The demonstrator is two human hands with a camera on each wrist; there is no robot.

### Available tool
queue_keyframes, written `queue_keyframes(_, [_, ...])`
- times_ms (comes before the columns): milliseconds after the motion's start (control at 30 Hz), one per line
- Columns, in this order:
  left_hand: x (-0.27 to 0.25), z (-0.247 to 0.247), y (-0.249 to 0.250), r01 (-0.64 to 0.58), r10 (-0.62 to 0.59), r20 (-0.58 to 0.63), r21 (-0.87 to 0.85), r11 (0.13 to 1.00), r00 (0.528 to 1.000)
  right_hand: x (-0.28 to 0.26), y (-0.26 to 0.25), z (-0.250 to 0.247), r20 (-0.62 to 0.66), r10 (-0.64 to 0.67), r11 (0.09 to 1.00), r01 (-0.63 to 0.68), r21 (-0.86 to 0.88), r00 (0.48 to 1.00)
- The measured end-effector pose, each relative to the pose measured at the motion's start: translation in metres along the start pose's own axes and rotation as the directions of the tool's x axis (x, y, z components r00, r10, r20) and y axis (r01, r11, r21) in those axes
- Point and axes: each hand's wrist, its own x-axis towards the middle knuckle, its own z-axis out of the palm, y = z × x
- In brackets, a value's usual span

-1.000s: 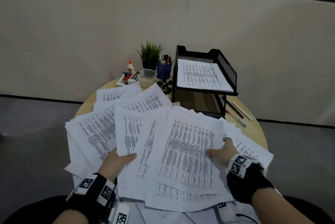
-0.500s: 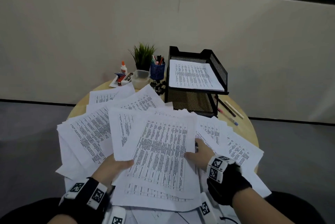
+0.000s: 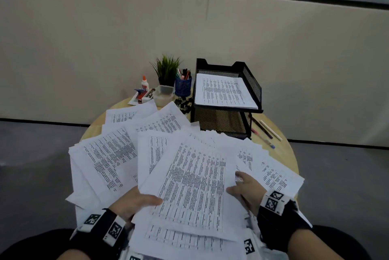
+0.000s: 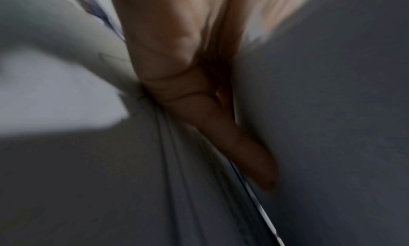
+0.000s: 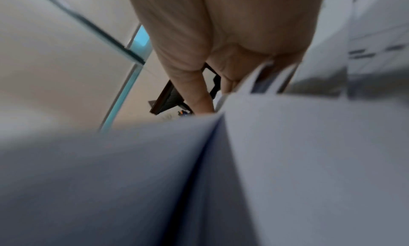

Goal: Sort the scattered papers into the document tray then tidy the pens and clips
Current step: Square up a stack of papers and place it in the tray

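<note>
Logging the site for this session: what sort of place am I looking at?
Probably an office or meeting corner: a round wooden table strewn with printed papers, a black mesh document tray, a blue pen cup, against a plain partition wall.

An office: mesh document tray (image 3: 251,89), pen cup (image 3: 183,87), printed papers (image 3: 109,154) on a round table (image 3: 291,154).

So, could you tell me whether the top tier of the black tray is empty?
No, a printed sheet lies in the black tray's top tier.
</note>
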Motion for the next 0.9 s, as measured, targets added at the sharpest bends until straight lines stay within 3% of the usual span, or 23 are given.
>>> queue_keyframes(100, [0.000,0.003,0.001,0.045,-0.043,0.019,-0.147,0.988,0.999,-0.005,-0.001,-0.003,0.033,-0.066,0.997,0.067,-0.042,0.997])
queue_keyframes(167, [0.002,0.005,0.001,0.054,-0.066,-0.035,-0.271,0.961,0.997,-0.008,-0.004,-0.004,0.030,-0.110,0.987,0.113,-0.115,0.993])
queue_keyframes(300, [0.006,0.005,-0.003,0.013,-0.033,-0.168,-0.121,0.993,0.985,-0.011,-0.019,-0.003,-0.005,-0.160,0.927,0.148,-0.344,0.987])
queue_keyframes(433, [0.009,-0.002,-0.010,0.010,-0.051,-0.276,-0.151,0.988,0.960,0.006,-0.024,-0.021,-0.219,-0.111,0.891,-0.001,-0.455,0.969])
queue_keyframes(533, [0.010,-0.006,-0.010,-0.027,-0.039,-0.374,-0.170,0.985,0.927,0.015,-0.020,-0.029,-0.231,-0.023,0.799,-0.121,-0.589,0.973])
queue_keyframes(600, [0.010,-0.007,-0.012,-0.057,-0.016,-0.404,-0.168,0.984,0.915,0.016,-0.021,-0.028,-0.232,-0.033,0.694,-0.145,-0.706,0.972])
queue_keyframes(667, [0.011,-0.006,-0.014,-0.066,-0.012,-0.430,-0.165,0.984,0.903,0.014,-0.022,-0.028,-0.223,-0.053,0.648,-0.136,-0.749,0.973])
queue_keyframes(833, [0.016,0.000,-0.017,-0.080,-0.004,-0.431,-0.176,0.981,0.903,0.014,-0.027,-0.027,-0.138,0.067,0.745,-0.141,-0.651,0.988])
queue_keyframes(900, [0.016,0.004,-0.018,-0.084,-0.001,-0.437,-0.174,0.981,0.899,0.012,-0.029,-0.024,-0.162,0.063,0.717,-0.158,-0.679,0.985])
